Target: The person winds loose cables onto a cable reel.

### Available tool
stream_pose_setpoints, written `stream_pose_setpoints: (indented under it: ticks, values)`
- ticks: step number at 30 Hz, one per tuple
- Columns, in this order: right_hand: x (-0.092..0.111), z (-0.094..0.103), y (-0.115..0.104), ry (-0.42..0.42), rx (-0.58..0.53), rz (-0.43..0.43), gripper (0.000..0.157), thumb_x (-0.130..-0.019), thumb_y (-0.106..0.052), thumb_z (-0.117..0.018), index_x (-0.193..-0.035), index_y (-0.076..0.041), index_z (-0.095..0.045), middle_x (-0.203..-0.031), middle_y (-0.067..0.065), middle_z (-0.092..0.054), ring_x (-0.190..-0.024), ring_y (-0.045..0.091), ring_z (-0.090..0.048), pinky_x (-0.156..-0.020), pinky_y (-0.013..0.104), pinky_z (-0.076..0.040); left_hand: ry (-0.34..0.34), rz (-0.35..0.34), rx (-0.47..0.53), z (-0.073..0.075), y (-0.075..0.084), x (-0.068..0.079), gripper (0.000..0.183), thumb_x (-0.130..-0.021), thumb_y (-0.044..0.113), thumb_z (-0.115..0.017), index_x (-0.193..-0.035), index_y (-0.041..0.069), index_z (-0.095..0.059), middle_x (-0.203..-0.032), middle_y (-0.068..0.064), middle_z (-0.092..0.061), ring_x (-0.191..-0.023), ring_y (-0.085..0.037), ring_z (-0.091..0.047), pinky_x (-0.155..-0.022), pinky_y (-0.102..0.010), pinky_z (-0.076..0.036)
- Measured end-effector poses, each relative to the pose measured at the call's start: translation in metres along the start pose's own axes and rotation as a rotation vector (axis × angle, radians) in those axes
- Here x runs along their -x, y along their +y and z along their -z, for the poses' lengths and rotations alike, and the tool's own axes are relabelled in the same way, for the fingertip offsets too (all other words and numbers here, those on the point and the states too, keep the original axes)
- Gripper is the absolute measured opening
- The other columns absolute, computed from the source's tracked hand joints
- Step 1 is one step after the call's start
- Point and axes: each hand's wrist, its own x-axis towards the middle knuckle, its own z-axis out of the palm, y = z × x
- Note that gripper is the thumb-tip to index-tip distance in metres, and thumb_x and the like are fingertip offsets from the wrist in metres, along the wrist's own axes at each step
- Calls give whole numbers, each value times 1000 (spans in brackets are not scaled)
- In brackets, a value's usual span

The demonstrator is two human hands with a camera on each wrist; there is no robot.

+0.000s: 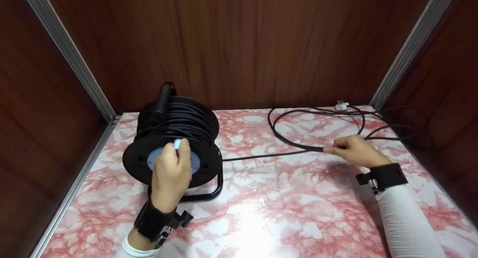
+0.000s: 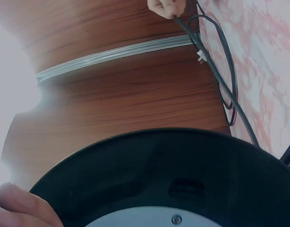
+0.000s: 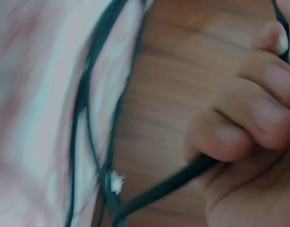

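Note:
A black cable reel [image 1: 135, 161], wound with many turns of black cable, stands on its tube frame at the left in the head view. Over the blue centre of its front disc, my left hand [image 1: 171, 176] grips a light blue knob [image 1: 177, 143], which its fingers mostly hide. A length of cable [image 1: 261, 156] runs rightward from the reel. My right hand [image 1: 358, 151] holds this cable, fingers curled round it in the right wrist view. The reel's disc [image 2: 135, 161] fills the lower part of the left wrist view, with left fingers [image 2: 29, 208] at the corner.
Loose cable loops [image 1: 274, 125] lie behind and beside my right hand, some reaching past the table's right edge. A white plug [image 1: 341, 106] rests at the back edge. Brown wood panels [image 1: 242, 49] with metal corner posts enclose the red-and-white marbled table [image 1: 298, 220] at the back and sides.

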Motion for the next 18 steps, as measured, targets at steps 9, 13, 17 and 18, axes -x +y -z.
stream_pose_setpoints:
  ticks: [9, 13, 17, 18]
  values:
    - [-1, -6, -1, -112, -57, 42, 36, -99, -44, -67, -76, -16, -67, -64, -10, -49, -59, 10, -46, -57, 28, -38, 2, -66, -32, -18, 3, 8, 41, -107, 35, -49, -75, 9, -46, -67, -10, -46, -59, -28, -50, -56, -46, -43]
    - [-2, -2, -12, -29, -98, 101, 25, -99, -39, -69, -81, -22, -72, -68, -8, -56, -62, 10, -49, -58, 28, -40, -19, -90, -44, -25, 3, 11, 41, -107, 35, -50, -76, 9, -47, -64, -9, -47, -57, -28, -50, -54, -46, -43]
    - [-5, -7, -8, -35, 12, 58, 36, -94, -52, -70, -75, -22, -69, -63, -11, -50, -58, 10, -46, -55, 28, -38, -46, -104, -62, -31, 2, 14, 41, -107, 36, -50, -74, 11, -46, -61, -7, -45, -53, -26, -48, -50, -44, -41]
    - [-5, -8, -5, -53, 50, 38, 40, -93, -55, -70, -73, -21, -68, -62, -12, -48, -57, 10, -46, -55, 28, -37, -59, -104, -68, -33, 1, 16, 42, -107, 36, -49, -74, 12, -46, -60, -6, -44, -52, -25, -47, -49, -44, -41]
